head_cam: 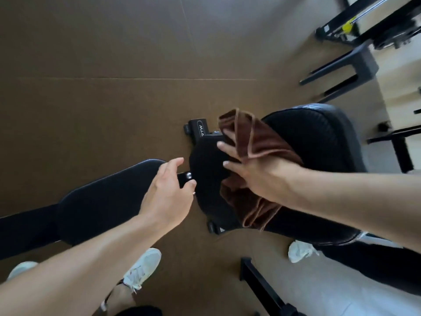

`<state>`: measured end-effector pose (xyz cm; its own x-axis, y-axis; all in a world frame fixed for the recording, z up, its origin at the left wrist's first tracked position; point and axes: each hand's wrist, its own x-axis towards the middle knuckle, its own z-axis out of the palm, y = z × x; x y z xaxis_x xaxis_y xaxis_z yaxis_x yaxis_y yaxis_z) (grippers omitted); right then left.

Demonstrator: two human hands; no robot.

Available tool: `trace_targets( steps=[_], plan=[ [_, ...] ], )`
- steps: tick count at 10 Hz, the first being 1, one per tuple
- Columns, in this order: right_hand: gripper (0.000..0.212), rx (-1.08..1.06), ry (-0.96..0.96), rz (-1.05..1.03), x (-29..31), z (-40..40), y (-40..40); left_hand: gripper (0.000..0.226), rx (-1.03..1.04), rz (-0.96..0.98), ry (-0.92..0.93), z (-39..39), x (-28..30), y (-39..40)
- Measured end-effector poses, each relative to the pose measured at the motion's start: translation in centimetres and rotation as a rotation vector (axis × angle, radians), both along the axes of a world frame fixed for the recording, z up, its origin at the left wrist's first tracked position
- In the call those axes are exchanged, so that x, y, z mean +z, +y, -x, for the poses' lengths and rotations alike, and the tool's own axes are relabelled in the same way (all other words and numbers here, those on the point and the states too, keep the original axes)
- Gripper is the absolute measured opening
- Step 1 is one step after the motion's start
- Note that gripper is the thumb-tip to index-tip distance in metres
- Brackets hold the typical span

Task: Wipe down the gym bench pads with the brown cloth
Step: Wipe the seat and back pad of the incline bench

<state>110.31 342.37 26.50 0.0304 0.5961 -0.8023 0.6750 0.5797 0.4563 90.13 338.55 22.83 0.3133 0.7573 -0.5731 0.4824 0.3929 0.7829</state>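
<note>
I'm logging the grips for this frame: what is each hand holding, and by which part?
The right hand holds the brown cloth around its bunched middle, against the bench pad. The left hand pinches the black knob beside that pad.

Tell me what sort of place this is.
Most likely a gym or home workout room. A black padded bench with a branded metal frame fills the middle, and a black weight rack with a steel bar stands at top right. The right hand holds a brown cloth against the pads.
</note>
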Motion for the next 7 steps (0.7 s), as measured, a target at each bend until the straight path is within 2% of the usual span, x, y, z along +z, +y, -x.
trace_targets(
  steps=[1,2,3,4,5,6,7],
  plan=[
    [0.071,0.257,-0.188,-0.086,2.5,0.9,3.1,0.056,0.008,-0.018,-0.015,-0.2,0.2,-0.3],
    [0.053,0.265,-0.232,-0.087,0.1,2.5,4.0,0.055,0.018,-0.063,-0.01,0.7,-0.9,-0.7],
    [0.061,0.463,-0.141,-0.007,-6.3,3.1,1.2,0.056,0.03,-0.043,0.053,3.1,-3.2,-1.4],
    [0.059,0.387,-0.06,0.233,-10.4,3.3,-1.2,0.058,0.046,0.035,0.12,5.8,-5.3,-2.8],
    [0.058,0.254,0.04,0.356,-14.2,2.9,-2.4,0.058,0.047,0.069,0.156,7.1,-6.8,-3.9],
    [0.064,0.286,0.115,0.278,-14.8,2.7,-1.5,0.059,0.027,0.064,0.168,7.5,-7.1,-4.5],
    [0.058,0.288,-0.08,0.119,-12.1,3.2,0.0,0.059,-0.01,0.052,0.157,7.1,-5.6,-4.5]
  ],
)
